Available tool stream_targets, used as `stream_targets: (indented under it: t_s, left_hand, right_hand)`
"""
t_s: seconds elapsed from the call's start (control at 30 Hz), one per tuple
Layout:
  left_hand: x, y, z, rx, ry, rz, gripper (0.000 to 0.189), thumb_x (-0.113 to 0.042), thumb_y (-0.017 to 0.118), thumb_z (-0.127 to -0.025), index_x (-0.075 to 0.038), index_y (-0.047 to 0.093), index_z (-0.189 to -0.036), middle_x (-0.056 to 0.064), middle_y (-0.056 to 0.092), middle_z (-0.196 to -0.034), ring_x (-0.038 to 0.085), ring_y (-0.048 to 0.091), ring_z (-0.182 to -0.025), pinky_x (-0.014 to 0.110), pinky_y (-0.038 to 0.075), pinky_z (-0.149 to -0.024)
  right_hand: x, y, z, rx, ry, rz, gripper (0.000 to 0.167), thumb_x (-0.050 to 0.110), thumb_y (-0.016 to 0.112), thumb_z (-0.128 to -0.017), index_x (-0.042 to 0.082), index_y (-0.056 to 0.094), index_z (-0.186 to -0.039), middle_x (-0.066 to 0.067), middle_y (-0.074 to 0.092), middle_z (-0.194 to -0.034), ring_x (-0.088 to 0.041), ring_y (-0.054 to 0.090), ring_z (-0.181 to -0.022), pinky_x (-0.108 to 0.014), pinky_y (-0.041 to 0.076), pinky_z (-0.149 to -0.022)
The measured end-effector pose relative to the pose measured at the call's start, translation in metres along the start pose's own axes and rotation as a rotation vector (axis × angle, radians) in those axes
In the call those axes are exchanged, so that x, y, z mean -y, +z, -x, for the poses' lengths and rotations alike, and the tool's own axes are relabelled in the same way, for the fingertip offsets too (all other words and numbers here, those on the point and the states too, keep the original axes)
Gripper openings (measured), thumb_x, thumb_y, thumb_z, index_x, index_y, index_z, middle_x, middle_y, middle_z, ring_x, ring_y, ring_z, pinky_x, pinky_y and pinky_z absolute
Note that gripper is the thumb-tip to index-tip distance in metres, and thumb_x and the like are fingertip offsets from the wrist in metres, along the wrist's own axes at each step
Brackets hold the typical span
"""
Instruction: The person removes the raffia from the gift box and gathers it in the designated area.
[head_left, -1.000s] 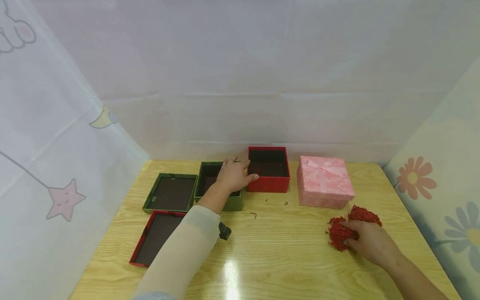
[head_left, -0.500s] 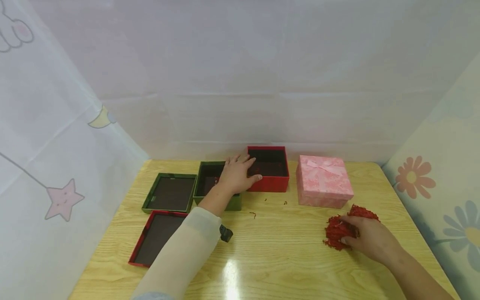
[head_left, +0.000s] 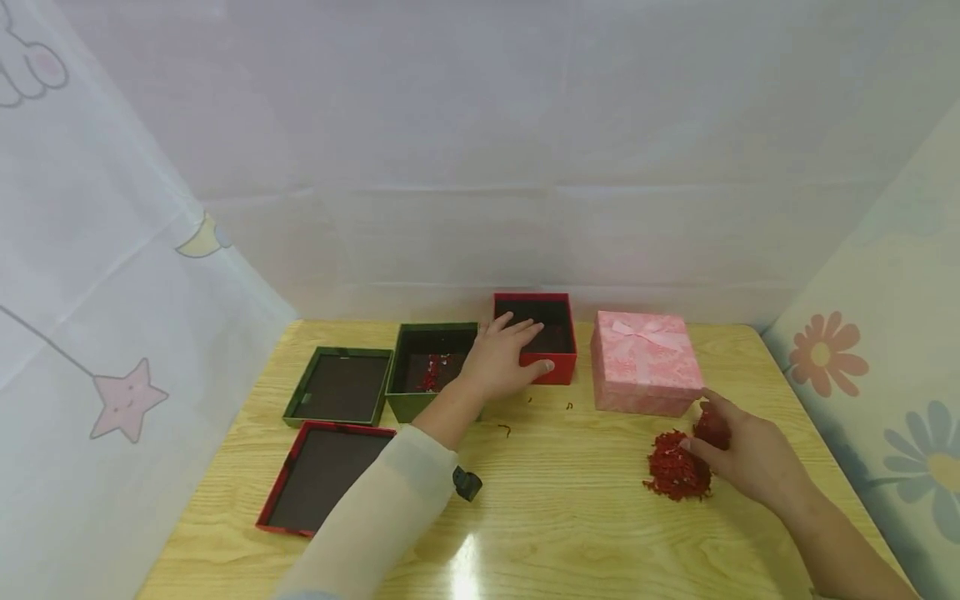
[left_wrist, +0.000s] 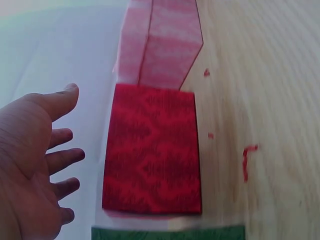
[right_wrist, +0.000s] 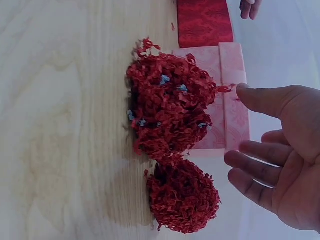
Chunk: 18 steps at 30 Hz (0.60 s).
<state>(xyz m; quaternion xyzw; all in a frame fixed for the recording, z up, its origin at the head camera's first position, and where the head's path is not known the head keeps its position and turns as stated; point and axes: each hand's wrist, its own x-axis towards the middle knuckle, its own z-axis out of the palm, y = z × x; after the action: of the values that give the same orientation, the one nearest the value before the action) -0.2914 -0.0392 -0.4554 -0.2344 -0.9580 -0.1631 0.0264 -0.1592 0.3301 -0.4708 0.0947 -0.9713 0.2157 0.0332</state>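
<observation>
Left hand [head_left: 498,364], fingers extended, has been moved from the green box [head_left: 410,406] toward the red box [head_left: 562,372], while right hand [head_left: 761,462] has been loosened (nothing gripped), so the shreds [head_left: 677,472] are left near the pink box [head_left: 648,362].

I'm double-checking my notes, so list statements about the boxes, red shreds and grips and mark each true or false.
1. The green box and the red box stand uncovered. True.
2. The pink box is uncovered. False: its lid is on.
3. Red shreds lie inside the green box. True.
4. The left grip holds the pink box. False: it holds nothing.
5. The green lid lies left of the green box. True.
6. Only one red clump lies by the right grip. False: at least two do.
</observation>
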Motion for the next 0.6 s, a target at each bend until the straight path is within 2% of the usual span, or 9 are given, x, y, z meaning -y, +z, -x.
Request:
stream_targets:
  t_s: [0.17,0.4,0.6]
  left_hand:
    - [-0.016,0.008,0.001,-0.019,0.034,0.010,0.072,-0.062,0.063,-0.097,-0.028,0.047,-0.158,-0.003,0.045,-0.161,0.029,0.025,-0.156,0.062,0.008,-0.125]
    - [-0.038,0.016,0.000,-0.018,0.069,0.002,0.073,-0.063,0.064,-0.096,-0.028,0.048,-0.158,-0.007,0.047,-0.159,0.027,0.026,-0.155,0.062,0.009,-0.125]
    - [-0.051,0.024,-0.002,0.000,0.064,0.027,0.072,-0.058,0.068,-0.095,-0.026,0.050,-0.156,-0.008,0.049,-0.157,0.025,0.026,-0.155,0.061,0.006,-0.126]
  right_hand:
    - [-0.002,-0.003,-0.004,-0.018,0.041,-0.007,0.090,0.050,0.078,-0.091,-0.001,0.042,-0.156,-0.035,0.063,-0.129,-0.053,0.067,-0.102,-0.066,0.054,-0.079]
    - [-0.003,-0.004,-0.010,-0.055,0.067,-0.020,0.092,0.050,0.077,-0.092,-0.005,0.040,-0.155,-0.040,0.060,-0.129,-0.052,0.069,-0.095,-0.063,0.056,-0.073]
    - [-0.005,-0.004,-0.019,-0.079,0.063,-0.042,0.090,0.046,0.078,-0.093,-0.006,0.040,-0.155,-0.041,0.060,-0.128,-0.057,0.066,-0.102,-0.065,0.056,-0.077]
